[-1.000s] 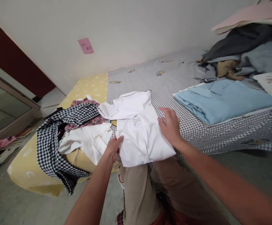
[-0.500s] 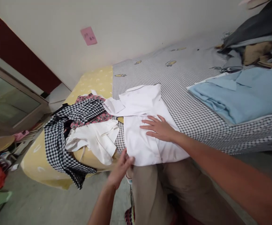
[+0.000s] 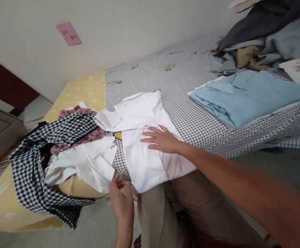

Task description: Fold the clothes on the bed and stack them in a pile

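Note:
A white shirt (image 3: 144, 162) lies partly folded on the bed's edge, front end by my knees, one short sleeve (image 3: 107, 119) sticking out to the left. Flat on its middle rests my right hand (image 3: 162, 139), fingers spread. My left hand (image 3: 122, 198) is just left of the shirt's near left corner. Its fingers are loosely bent and slightly blurred, thumb apart, with nothing visible in them. Beside that hand lies a cream white garment (image 3: 85, 165), part of a heap with a black-and-white checked garment (image 3: 28, 172) and a pink floral cloth (image 3: 95, 135).
Folded light blue shirts (image 3: 248, 100) lie to the right on the checked bedsheet (image 3: 144, 77). Behind them is a pile of dark and grey clothes (image 3: 266, 31). A yellow sheet (image 3: 81, 86) covers the bed's left part. A pink paper (image 3: 68, 33) is on the wall.
My left hand has come off the shirt's near left corner and moved left toward the cream white garment. My right hand stays flat on the shirt. The view has turned to the right.

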Tool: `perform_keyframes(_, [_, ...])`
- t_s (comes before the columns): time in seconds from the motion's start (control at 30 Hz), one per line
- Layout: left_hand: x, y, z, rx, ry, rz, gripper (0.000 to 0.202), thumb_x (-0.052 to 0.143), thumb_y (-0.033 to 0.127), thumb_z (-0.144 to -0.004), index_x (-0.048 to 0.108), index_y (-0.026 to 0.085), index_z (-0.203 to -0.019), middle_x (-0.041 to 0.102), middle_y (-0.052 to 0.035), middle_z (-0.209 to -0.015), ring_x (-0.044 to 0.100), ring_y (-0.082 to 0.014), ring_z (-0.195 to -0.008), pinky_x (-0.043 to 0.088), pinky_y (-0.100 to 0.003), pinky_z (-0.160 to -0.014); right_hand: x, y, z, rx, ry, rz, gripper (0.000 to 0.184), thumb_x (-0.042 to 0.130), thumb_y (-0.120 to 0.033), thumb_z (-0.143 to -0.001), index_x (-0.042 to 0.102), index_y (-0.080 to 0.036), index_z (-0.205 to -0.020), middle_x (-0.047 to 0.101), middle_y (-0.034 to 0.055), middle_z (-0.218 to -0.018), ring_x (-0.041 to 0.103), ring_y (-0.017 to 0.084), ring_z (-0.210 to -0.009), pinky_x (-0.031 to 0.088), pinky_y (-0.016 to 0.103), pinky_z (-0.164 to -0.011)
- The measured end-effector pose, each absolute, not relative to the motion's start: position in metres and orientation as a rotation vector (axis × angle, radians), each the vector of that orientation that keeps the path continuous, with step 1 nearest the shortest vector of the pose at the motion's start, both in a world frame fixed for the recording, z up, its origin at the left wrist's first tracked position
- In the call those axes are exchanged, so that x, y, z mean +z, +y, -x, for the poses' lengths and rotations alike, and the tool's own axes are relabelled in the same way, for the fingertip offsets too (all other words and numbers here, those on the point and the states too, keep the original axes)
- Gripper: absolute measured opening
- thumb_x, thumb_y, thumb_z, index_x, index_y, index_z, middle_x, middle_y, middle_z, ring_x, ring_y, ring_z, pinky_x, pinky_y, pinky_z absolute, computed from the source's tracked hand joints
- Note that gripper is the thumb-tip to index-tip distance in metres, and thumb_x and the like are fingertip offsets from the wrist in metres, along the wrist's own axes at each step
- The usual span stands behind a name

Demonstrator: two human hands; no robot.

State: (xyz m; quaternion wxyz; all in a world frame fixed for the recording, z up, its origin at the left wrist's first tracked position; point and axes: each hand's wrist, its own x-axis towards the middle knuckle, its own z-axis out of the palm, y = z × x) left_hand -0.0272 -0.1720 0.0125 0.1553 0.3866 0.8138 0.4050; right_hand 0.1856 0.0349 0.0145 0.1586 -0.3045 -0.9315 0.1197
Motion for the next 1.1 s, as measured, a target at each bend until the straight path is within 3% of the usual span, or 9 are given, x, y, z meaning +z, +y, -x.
perform_keyframes(0.1, [0.031, -0.157, 0.014, 1.119, 2.598, -1.692, 0.032, 0.047, 0.025, -0.092, 0.063, 0.017, -0.119, 0.065, -0.0183, -0.125, 0.059, -0.0323, -0.123, 0.040, -0.059, -0.109, 0.017, 0.035, -0.184, 0.411, -2.649, 0.891, 0.045, 0.035, -0.050, -0.105, 0.053, -0.042, -0.145, 0.044, -0.0030, -0.160, 0.028, 0.030, -0.151, 0.011, 0.063, -0.119])
perform_keyframes(0.23, [0.036, -0.110, -0.010, 0.956, 2.288, -2.291, 0.038, 0.043, 0.022, -0.099, 0.062, 0.022, -0.131, 0.051, -0.0160, -0.153, 0.042, -0.0289, -0.146, 0.027, -0.056, -0.121, 0.023, 0.034, -0.183, 0.521, -2.602, 0.914, 0.045, 0.032, -0.049, -0.105, 0.056, -0.041, -0.143, 0.046, -0.0028, -0.158, 0.029, 0.029, -0.151, 0.010, 0.062, -0.120])
perform_keyframes(0.47, [0.010, -0.048, -0.004, 0.804, 2.244, -2.171, 0.051, 0.034, 0.035, -0.102, 0.051, 0.018, -0.146, 0.043, -0.0163, -0.159, 0.032, -0.0300, -0.152, 0.019, -0.057, -0.125, 0.035, 0.038, -0.187, 0.926, -2.322, 0.953, 0.044, 0.033, -0.043, -0.105, 0.063, -0.032, -0.135, 0.059, 0.0011, -0.148, 0.036, 0.025, -0.148, 0.007, 0.059, -0.122])
perform_keyframes(0.6, [0.012, -0.051, -0.005, 0.901, 2.244, -2.071, 0.052, 0.036, 0.039, -0.101, 0.049, 0.022, -0.149, 0.040, -0.0132, -0.160, 0.029, -0.0287, -0.153, 0.014, -0.057, -0.126, 0.049, 0.030, -0.191, 0.887, -2.133, 0.907, 0.035, 0.049, -0.038, -0.099, 0.067, -0.028, -0.127, 0.063, 0.0065, -0.139, 0.051, 0.025, -0.134, 0.028, 0.050, -0.116])
perform_keyframes(0.7, [0.015, -0.053, -0.010, 0.872, 2.256, -2.042, 0.052, 0.037, 0.038, -0.100, 0.048, 0.023, -0.149, 0.040, -0.0127, -0.161, 0.028, -0.0290, -0.153, 0.012, -0.059, -0.126, 0.053, 0.016, -0.193, 0.576, -2.097, 0.902, 0.020, 0.060, -0.035, -0.094, 0.071, -0.023, -0.107, 0.070, 0.0072, -0.107, 0.063, 0.023, -0.104, 0.041, 0.041, -0.096])
perform_keyframes(0.77, [0.017, -0.052, -0.011, 0.792, 2.289, -2.035, 0.053, 0.037, 0.038, -0.100, 0.047, 0.022, -0.150, 0.039, -0.0139, -0.161, 0.028, -0.0306, -0.153, 0.013, -0.060, -0.125, 0.048, 0.010, -0.194, 0.443, -2.145, 0.919, 0.014, 0.062, -0.032, -0.092, 0.067, -0.021, -0.084, 0.065, 0.0028, -0.081, 0.060, 0.019, -0.082, 0.041, 0.036, -0.084])
perform_keyframes(0.83, [0.020, -0.050, -0.011, 0.718, 2.324, -2.008, 0.053, 0.037, 0.037, -0.100, 0.046, 0.022, -0.151, 0.038, -0.0139, -0.162, 0.027, -0.0315, -0.153, 0.013, -0.061, -0.125, 0.039, 0.011, -0.193, 0.408, -2.166, 1.019, 0.023, 0.060, -0.026, -0.093, 0.059, -0.021, -0.070, 0.058, 0.0003, -0.070, 0.054, 0.017, -0.072, 0.038, 0.032, -0.075])
perform_keyframes(0.97, [0.034, -0.049, -0.014, 0.628, 2.344, -1.898, 0.051, 0.041, 0.036, -0.099, 0.051, 0.021, -0.146, 0.037, -0.0175, -0.162, 0.025, -0.0350, -0.154, 0.015, -0.066, -0.122, 0.024, 0.023, -0.192, 0.449, -2.093, 1.263, 0.021, 0.059, -0.021, -0.092, 0.057, -0.021, -0.071, 0.058, -0.0013, -0.070, 0.052, 0.015, -0.070, 0.034, 0.029, -0.067])
perform_keyframes(1.1, [0.046, -0.060, -0.031, 0.915, 2.222, -1.987, 0.045, 0.048, 0.035, -0.096, 0.060, 0.019, -0.136, 0.030, -0.0188, -0.165, 0.020, -0.0342, -0.156, 0.019, -0.063, -0.122, 0.020, 0.029, -0.192, 0.471, -2.114, 1.212, 0.015, 0.067, -0.021, -0.086, 0.058, -0.022, -0.075, 0.059, -0.0025, -0.071, 0.053, 0.015, -0.072, 0.034, 0.028, -0.068])
